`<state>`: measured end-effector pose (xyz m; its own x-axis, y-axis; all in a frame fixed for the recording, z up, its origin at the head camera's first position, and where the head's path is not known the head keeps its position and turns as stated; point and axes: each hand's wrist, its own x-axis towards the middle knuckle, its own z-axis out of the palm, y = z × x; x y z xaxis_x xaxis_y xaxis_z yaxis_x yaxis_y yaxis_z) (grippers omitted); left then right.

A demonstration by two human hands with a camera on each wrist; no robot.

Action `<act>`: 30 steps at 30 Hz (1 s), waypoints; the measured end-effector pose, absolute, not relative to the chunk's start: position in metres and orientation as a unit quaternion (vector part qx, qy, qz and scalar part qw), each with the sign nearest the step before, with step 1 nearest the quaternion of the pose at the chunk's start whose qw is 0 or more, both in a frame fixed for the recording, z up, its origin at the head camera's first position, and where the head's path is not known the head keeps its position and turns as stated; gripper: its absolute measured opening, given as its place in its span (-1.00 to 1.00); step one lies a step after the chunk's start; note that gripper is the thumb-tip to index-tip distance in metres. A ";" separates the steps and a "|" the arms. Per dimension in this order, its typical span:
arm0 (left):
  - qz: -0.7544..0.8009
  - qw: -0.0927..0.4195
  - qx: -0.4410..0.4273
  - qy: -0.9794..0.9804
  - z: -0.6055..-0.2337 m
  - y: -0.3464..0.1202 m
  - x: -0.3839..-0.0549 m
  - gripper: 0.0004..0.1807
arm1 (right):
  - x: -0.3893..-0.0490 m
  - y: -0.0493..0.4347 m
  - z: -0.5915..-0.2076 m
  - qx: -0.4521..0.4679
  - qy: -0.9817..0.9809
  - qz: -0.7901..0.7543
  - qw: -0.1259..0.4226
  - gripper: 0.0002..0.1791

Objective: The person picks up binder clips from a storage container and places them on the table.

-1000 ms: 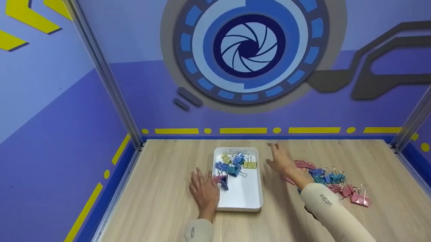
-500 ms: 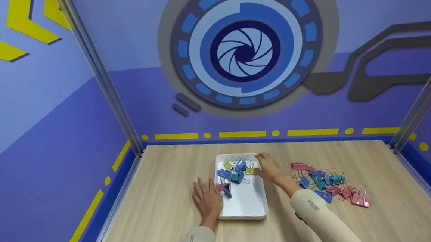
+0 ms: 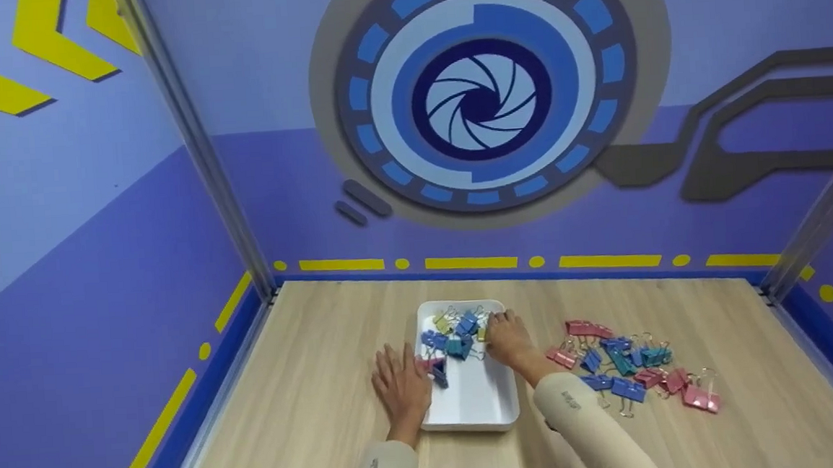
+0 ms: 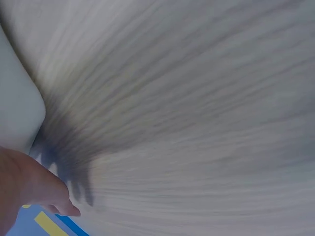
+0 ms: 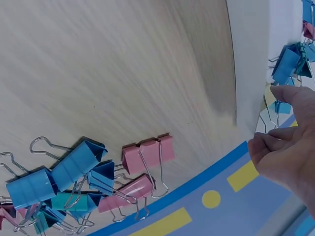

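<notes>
A white tray [image 3: 471,401] holds several binder clips: yellow, blue, teal and a pink one. My left hand [image 3: 401,383] lies with fingers spread along the tray's left rim, beside a pink clip [image 3: 430,364] and a dark blue one [image 3: 439,374]. In the left wrist view, part of that hand [image 4: 37,184] shows low beside the tray [image 4: 17,93]. My right hand [image 3: 507,338] reaches over the tray's right rim at a yellow binder clip [image 3: 482,334], partly hidden by it. In the right wrist view, the right hand [image 5: 290,135] has thumb and fingertips apart near the yellow clip [image 5: 269,96].
Right of the tray, several loose binder clips lie on the wooden table [image 3: 310,385]: pink [image 3: 587,328], blue [image 3: 627,389] and teal [image 3: 620,361]. A purple-blue back wall [image 3: 298,198] and left wall [image 3: 105,340] enclose the table, with a metal post [image 3: 201,146] at the corner.
My right hand has moved left from beside the loose clips to over the tray's right rim, uncovering part of the pile. The left hand has stayed at the tray's left rim.
</notes>
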<state>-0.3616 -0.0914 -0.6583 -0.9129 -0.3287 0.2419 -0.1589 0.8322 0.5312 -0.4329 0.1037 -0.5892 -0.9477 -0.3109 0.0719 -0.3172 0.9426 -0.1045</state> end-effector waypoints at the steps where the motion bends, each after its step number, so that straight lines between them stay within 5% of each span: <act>1: -0.259 0.167 0.131 -0.942 -0.657 -0.096 -0.358 -0.48 | -0.433 0.098 -0.590 0.153 -0.986 0.059 0.028 -0.39; 17: -0.220 0.213 0.141 -0.941 -0.652 -0.100 -0.347 -0.52 | -0.437 0.074 -0.611 0.132 -0.985 0.034 0.102 -0.65; 30: -0.212 0.217 0.126 -0.945 -0.647 -0.085 -0.358 -0.52 | -0.434 0.080 -0.607 0.137 -0.985 -0.079 0.065 -0.66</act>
